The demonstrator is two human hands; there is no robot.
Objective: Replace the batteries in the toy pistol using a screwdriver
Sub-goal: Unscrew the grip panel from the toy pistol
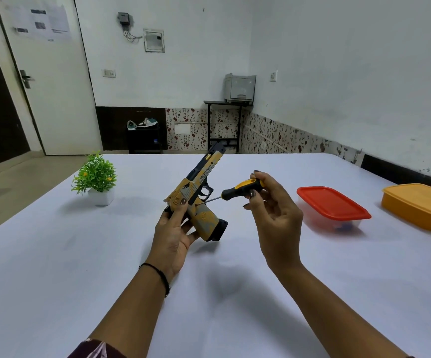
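A yellow, grey and black toy pistol is held above the white table, muzzle pointing away and up, grip toward me. My left hand grips it at the rear of the slide and the grip, thumb across the side. My right hand pinches the black and yellow handle of a small screwdriver. Its thin shaft points left and its tip meets the pistol's side just behind the trigger guard.
A small green potted plant in a white pot stands at the left. A clear box with a red lid and an orange box sit at the right. A door, shelf and printer stand far behind.
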